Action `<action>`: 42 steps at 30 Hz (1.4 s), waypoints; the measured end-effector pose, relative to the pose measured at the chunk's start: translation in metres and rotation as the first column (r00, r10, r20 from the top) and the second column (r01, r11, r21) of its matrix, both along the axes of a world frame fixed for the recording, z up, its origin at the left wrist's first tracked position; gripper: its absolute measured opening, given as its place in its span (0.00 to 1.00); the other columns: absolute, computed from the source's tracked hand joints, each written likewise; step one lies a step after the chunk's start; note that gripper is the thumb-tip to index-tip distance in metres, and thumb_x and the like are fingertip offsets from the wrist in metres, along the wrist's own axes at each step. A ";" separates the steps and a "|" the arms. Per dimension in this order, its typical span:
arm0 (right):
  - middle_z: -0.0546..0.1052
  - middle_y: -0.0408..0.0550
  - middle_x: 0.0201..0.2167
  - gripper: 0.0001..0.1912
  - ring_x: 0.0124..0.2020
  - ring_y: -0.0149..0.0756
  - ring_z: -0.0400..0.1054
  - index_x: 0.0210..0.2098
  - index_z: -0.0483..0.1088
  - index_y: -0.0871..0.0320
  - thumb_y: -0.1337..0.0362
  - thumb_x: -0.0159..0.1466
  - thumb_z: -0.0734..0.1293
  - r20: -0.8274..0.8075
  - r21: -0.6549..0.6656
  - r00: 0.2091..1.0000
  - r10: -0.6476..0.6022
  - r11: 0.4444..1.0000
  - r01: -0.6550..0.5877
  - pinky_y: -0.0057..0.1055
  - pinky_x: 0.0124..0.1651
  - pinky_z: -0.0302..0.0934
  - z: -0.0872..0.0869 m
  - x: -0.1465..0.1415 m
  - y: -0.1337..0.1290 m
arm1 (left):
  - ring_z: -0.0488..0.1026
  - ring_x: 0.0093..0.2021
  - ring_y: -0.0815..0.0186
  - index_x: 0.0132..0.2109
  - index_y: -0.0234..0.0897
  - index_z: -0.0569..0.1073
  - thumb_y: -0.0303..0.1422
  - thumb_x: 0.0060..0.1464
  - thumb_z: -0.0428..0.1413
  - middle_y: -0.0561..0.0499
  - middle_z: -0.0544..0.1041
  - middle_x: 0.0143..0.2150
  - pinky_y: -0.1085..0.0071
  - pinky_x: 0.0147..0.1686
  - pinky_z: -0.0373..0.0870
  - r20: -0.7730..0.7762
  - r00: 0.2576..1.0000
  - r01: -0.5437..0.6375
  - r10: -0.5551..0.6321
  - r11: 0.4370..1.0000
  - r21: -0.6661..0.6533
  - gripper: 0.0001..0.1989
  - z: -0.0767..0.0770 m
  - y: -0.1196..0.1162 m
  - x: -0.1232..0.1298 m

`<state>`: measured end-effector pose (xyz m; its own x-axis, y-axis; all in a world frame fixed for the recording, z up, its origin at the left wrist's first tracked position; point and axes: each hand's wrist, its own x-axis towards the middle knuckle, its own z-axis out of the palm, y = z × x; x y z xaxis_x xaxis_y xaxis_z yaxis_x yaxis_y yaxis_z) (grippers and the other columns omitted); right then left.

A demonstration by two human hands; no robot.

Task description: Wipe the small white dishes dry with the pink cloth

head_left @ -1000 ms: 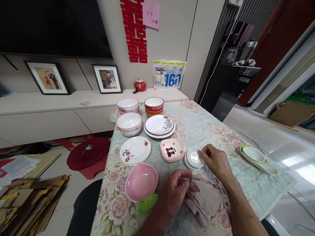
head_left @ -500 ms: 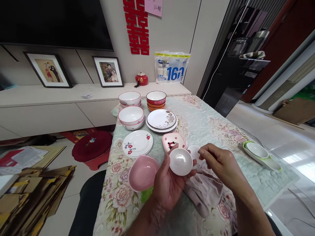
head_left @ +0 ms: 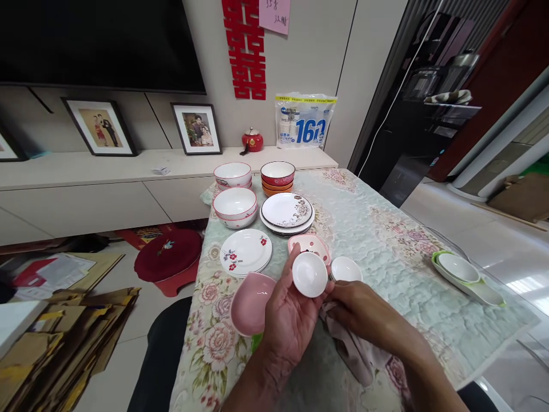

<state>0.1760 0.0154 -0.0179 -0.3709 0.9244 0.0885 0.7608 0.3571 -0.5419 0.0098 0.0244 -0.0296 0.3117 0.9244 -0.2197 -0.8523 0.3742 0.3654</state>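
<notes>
My left hand (head_left: 288, 320) cradles a small white bowl (head_left: 309, 274), tilted so its inside faces me, with the fingers and thumb around its side. Close against it on the right, my right hand (head_left: 358, 312) is closed on a greyish-pink cloth (head_left: 358, 355), whose folds hang below the fingers. Part of the cloth is hidden under that hand. Just beyond the right hand, more small white bowls (head_left: 346, 269) rest on the table. A pink drop-shaped bowl (head_left: 252, 303) lies left of my left hand, and a pink patterned dish (head_left: 319, 246) sits partly hidden behind the held bowl.
Flowered white plates (head_left: 246, 252), brown-patterned plates (head_left: 286, 210), white red-rimmed bowls (head_left: 235, 204) and a stack of red and orange bowls (head_left: 278, 176) stand farther back. A green-edged dish (head_left: 467, 277) holding a white bowl lies right on the floral tablecloth (head_left: 355, 217). A red stool (head_left: 169, 254) stands left.
My right hand has moved left and down onto the cloth, closing on it beside the held bowl. My left hand still holds the white bowl. The view has shifted slightly left.
</notes>
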 end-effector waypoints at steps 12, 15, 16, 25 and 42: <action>0.75 0.42 0.27 0.09 0.26 0.34 0.67 0.42 0.74 0.53 0.56 0.67 0.68 -0.345 0.076 0.917 -0.200 0.968 0.240 0.29 0.29 0.62 0.026 0.011 -0.013 | 0.74 0.56 0.53 0.58 0.40 0.73 0.40 0.58 0.61 0.45 0.79 0.53 0.59 0.54 0.71 -0.013 0.996 0.084 -0.084 0.995 0.053 0.23 -0.007 -0.002 0.010; 0.78 0.44 0.31 0.06 0.28 0.35 0.71 0.43 0.73 0.54 0.61 0.67 0.66 -0.249 0.238 0.931 -0.268 0.915 0.327 0.30 0.33 0.64 0.014 -0.007 -0.007 | 0.72 0.60 0.52 0.58 0.40 0.74 0.40 0.55 0.64 0.45 0.78 0.58 0.58 0.59 0.69 0.008 0.995 0.098 -0.099 0.991 0.086 0.24 -0.008 -0.006 0.013; 0.78 0.45 0.32 0.05 0.29 0.36 0.72 0.41 0.72 0.55 0.62 0.67 0.65 -0.222 0.294 0.931 -0.291 0.890 0.348 0.31 0.33 0.63 0.009 -0.012 -0.005 | 0.70 0.62 0.53 0.58 0.40 0.74 0.40 0.53 0.66 0.45 0.77 0.59 0.59 0.60 0.67 0.001 0.995 0.099 -0.099 0.991 0.090 0.26 -0.009 -0.007 0.014; 0.79 0.46 0.37 0.07 0.37 0.36 0.73 0.43 0.74 0.53 0.68 0.69 0.64 -0.315 0.270 0.944 -0.095 0.945 0.185 0.31 0.40 0.66 0.008 -0.022 -0.003 | 0.70 0.63 0.57 0.59 0.41 0.76 0.37 0.51 0.68 0.46 0.77 0.60 0.63 0.65 0.60 0.004 0.996 0.092 -0.093 0.988 0.123 0.27 -0.016 -0.008 0.013; 0.75 0.52 0.39 0.08 0.39 0.42 0.71 0.43 0.71 0.57 0.68 0.71 0.60 -0.048 0.360 0.988 -0.144 0.920 0.152 0.37 0.40 0.66 -0.002 -0.021 -0.004 | 0.74 0.57 0.59 0.56 0.38 0.78 0.35 0.56 0.65 0.44 0.79 0.56 0.66 0.57 0.68 0.001 0.995 0.101 -0.102 0.987 0.122 0.20 -0.019 -0.009 0.014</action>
